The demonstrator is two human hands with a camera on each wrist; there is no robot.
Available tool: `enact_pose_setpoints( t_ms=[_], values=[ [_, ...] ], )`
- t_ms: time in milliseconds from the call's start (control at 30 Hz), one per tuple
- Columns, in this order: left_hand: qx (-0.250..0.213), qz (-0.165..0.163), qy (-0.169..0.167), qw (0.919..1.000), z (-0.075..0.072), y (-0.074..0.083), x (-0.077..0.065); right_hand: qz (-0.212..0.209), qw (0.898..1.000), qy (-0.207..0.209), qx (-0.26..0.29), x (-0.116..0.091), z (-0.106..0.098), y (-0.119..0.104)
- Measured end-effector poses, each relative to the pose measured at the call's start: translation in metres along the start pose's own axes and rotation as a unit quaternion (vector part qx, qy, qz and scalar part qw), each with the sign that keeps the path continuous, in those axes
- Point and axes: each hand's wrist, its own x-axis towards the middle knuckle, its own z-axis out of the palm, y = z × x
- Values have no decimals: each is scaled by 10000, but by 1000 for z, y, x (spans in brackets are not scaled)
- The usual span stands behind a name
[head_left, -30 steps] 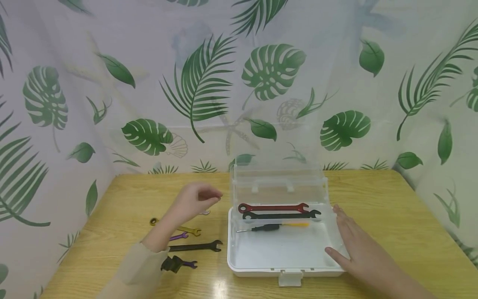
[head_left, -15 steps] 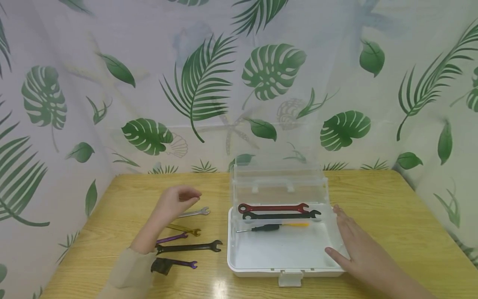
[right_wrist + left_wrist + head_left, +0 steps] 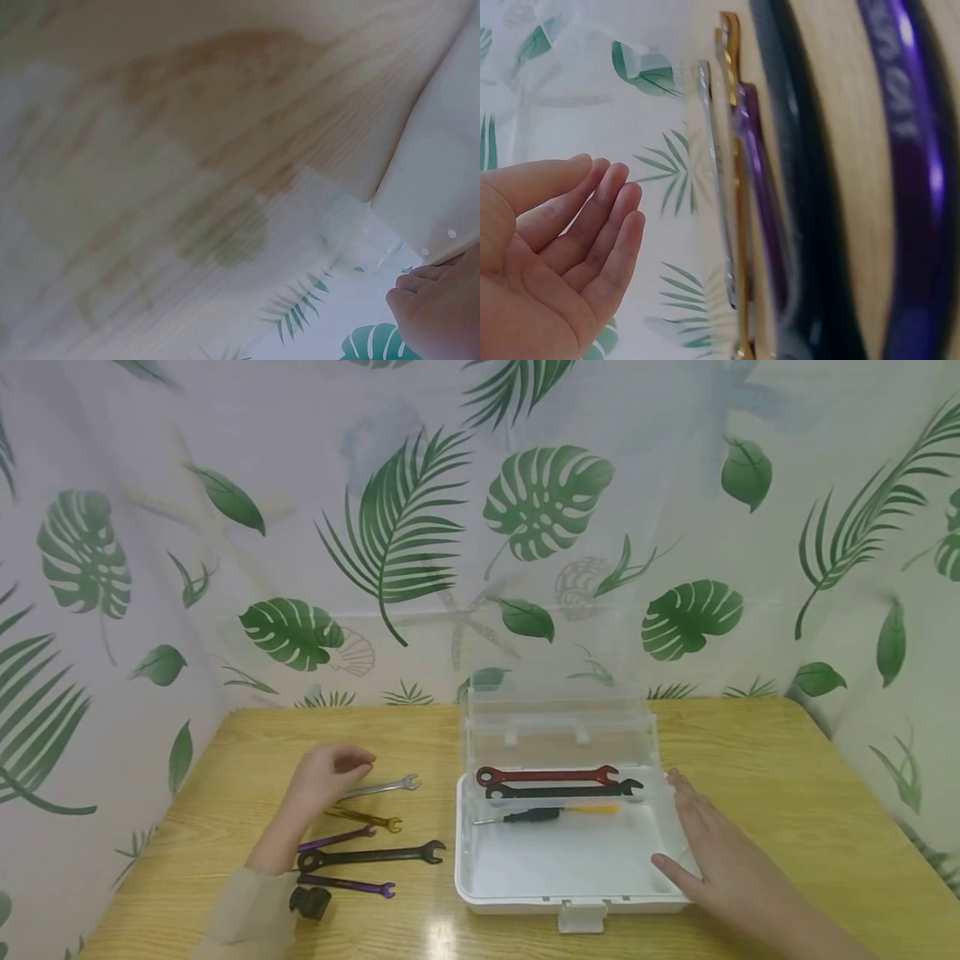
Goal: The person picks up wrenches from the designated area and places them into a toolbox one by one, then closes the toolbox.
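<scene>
My left hand [image 3: 322, 777] hovers over the left part of the table, fingers loosely bent; the left wrist view shows nothing held. Under and beside it lie a silver wrench [image 3: 386, 787], a gold wrench [image 3: 375, 819], a purple wrench [image 3: 341, 838], a large black wrench [image 3: 375, 854] and a second purple wrench [image 3: 352, 884]. My right hand [image 3: 723, 852] rests, fingers extended, on the right side of a white toolbox [image 3: 562, 864]. Inside the toolbox are a red wrench [image 3: 551, 775], another black wrench [image 3: 562, 791] and a screwdriver [image 3: 532, 815] with something yellow [image 3: 592, 809] beside it.
The toolbox's clear lid [image 3: 562, 714] stands raised at the back, with a latch [image 3: 582, 917] on the front. A leaf-print cloth [image 3: 420, 527] hangs behind and at both sides of the wooden table [image 3: 405, 935].
My left hand has moved left and slightly down, away from the toolbox, uncovering the silver wrench and more of the others. The right hand stays on the toolbox.
</scene>
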Motion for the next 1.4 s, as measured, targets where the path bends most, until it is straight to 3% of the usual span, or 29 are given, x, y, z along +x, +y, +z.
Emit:
enact_pose_setpoints(
  t_ms=[333, 667, 1000, 1400],
  values=[
    [24, -155, -45, 9999, 2, -13, -2, -4, 10000, 0, -15, 1, -1, -1],
    [-115, -170, -384, 9991, 5, -32, 4, 31, 10000, -16, -30, 3, 0, 0],
    [-140, -243, -593, 9978, 9, -36, 11, -24, 9999, 30, 92, 4, -1, 2],
    [195, -447, -541, 9973, 19, -33, 11, 85, 9999, -83, 84, 3, 2, 1]
  ],
)
